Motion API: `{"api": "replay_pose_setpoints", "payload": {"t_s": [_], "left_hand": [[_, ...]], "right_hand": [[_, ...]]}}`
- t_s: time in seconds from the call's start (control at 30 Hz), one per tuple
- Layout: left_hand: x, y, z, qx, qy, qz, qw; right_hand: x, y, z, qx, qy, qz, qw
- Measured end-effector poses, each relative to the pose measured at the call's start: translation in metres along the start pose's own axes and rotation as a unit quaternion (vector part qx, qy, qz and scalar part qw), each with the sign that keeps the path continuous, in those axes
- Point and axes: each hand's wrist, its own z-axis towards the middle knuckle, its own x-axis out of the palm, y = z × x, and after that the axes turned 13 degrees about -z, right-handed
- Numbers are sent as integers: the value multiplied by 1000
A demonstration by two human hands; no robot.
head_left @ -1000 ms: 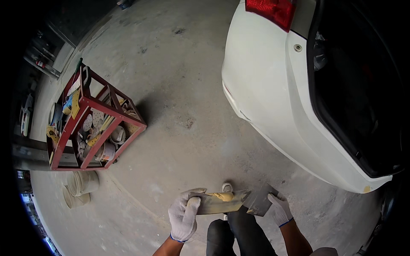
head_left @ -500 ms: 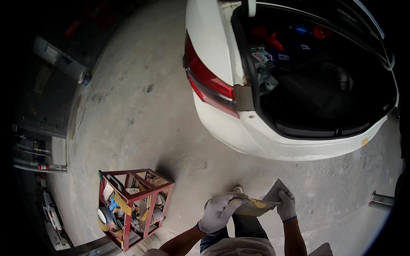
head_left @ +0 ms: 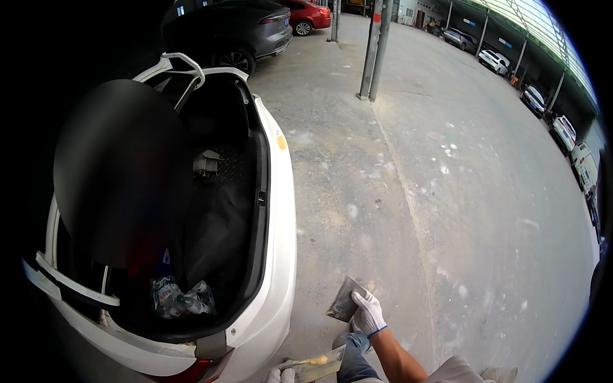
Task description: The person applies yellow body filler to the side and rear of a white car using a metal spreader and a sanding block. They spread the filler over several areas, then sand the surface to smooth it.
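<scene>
Left hand (head_left: 281, 375)'s clamping a board (head_left: 327, 369) of yellow paste (head_left: 317, 360) by its end, right hand (head_left: 369, 314)'s sitting apart, gripping a dark plate (head_left: 343, 301) near the white car (head_left: 281, 249) (both probably light, stiffish, best held by clean edges).

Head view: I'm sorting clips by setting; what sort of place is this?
Probably a car body repair shop: the white car has a yellowish patch, and the left hand holds a plate with yellowish paste.
</scene>
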Motion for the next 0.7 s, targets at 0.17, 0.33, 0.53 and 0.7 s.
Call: {"api": "replay_pose_setpoints", "payload": {"t_s": [0.17, 0.33, 0.53, 0.7], "left_hand": [[-39, 27, -9, -20, 148, 69, 986], [-61, 84, -9, -10, 222, 160, 962], [-91, 232, 3, 55, 257, 176, 949], [-120, 372, 34, 81, 232, 107, 963]], "right_hand": [[-30, -101, -77, -50, -144, 127, 980], [-64, -204, -114, -59, -234, 71, 968], [-134, -314, -130, -90, -342, -136, 925], [-198, -407, -124, -235, -358, -317, 846]]}}
